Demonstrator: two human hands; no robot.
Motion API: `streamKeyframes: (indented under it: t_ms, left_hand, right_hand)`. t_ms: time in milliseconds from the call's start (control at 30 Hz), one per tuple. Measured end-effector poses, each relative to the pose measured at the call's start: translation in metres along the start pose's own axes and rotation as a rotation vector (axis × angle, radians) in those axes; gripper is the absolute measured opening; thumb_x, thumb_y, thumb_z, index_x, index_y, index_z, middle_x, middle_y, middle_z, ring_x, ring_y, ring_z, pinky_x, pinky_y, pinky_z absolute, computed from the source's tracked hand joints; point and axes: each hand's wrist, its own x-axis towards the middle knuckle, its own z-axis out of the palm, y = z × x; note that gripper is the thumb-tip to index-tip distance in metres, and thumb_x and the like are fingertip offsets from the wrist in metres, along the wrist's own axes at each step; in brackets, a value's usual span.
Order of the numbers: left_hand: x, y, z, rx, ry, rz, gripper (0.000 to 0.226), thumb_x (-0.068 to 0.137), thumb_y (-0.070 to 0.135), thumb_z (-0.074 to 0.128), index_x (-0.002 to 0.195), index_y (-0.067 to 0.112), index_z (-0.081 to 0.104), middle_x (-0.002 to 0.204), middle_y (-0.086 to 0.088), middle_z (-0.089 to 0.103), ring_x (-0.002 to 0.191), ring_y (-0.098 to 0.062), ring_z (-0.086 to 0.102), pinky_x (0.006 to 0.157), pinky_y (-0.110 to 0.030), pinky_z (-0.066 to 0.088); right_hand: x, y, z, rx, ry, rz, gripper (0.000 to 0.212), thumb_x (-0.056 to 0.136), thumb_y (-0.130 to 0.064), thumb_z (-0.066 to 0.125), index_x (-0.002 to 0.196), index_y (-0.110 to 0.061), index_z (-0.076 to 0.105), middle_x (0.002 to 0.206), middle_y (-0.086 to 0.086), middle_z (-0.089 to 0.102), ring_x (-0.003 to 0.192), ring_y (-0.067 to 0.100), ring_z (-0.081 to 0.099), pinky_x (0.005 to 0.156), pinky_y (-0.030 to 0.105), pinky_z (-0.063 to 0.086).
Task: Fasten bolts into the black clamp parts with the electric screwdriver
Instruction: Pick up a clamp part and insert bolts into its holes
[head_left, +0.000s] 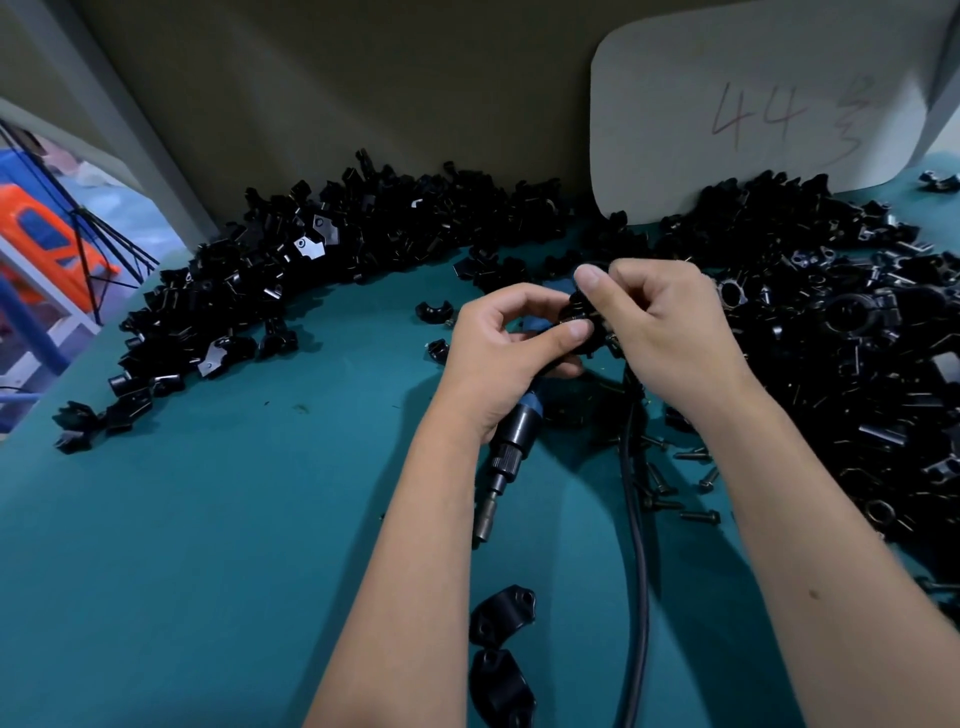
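Observation:
My left hand (506, 353) and my right hand (660, 327) meet above the middle of the teal table (234, 519), both pinching one black clamp part (581, 312) between thumbs and fingers. The electric screwdriver (511, 447) lies under my left palm, its bit end pointing toward me; whether the palm grips it is unclear. Its black cable (638, 519) runs down past my right forearm. Loose bolts (698, 486) lie scattered right of the cable. Two joined clamp parts (501, 649) rest near the front between my forearms.
A long heap of black clamp parts (322, 244) curves along the back and left. A larger heap (857, 338) fills the right side. A white card marked 44 (753, 114) leans on the back wall. The table's left edge drops off beside orange equipment (47, 239).

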Motion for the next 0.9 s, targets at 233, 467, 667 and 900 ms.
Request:
streamKeyframes:
  t_ms: [233,467,667,900]
  left_hand:
    - [0.000,0.002,-0.014,-0.169,0.293,-0.074,0.009,0.092,0.003,0.075,0.097,0.009,0.070,0.086,-0.004,0.076,0.060,-0.016,0.069,0.062,-0.024,0.056]
    - [-0.003,0.003,-0.041,-0.555,0.464,-0.224,0.015,0.094,0.013,0.075,0.102,0.002,0.069,0.116,-0.021,0.072,0.080,-0.020,0.072,0.070,-0.021,0.058]
    - [-0.006,0.003,-0.034,-0.497,0.359,-0.299,0.039,0.087,-0.003,0.077,0.123,-0.010,0.064,0.103,-0.017,0.076,0.076,-0.015,0.073,0.070,-0.018,0.058]
    - [-0.008,0.005,-0.030,-0.440,0.317,-0.305,0.046,0.084,-0.005,0.079,0.126,-0.004,0.061,0.097,-0.013,0.079,0.073,-0.014,0.074,0.067,-0.018,0.058]
  right_hand:
    - [-0.001,0.009,-0.011,-0.523,-0.360,0.155,0.046,0.105,-0.048,0.053,0.069,-0.019,0.060,0.066,0.005,0.064,0.059,0.025,0.059,0.054,0.033,0.044]
    - [0.001,-0.007,-0.020,-0.696,-0.722,0.336,0.027,0.081,-0.044,0.086,0.076,-0.023,0.070,0.081,-0.004,0.071,0.079,0.013,0.064,0.065,0.028,0.048]
    - [-0.001,-0.012,-0.012,-0.748,-0.728,0.339,0.020,0.084,-0.030,0.087,0.073,-0.022,0.072,0.085,-0.005,0.072,0.087,0.015,0.065,0.075,0.031,0.053]
    - [0.000,0.002,-0.011,-0.717,-0.614,0.279,0.021,0.097,-0.027,0.073,0.079,-0.015,0.073,0.083,0.000,0.073,0.080,0.017,0.067,0.070,0.033,0.055]
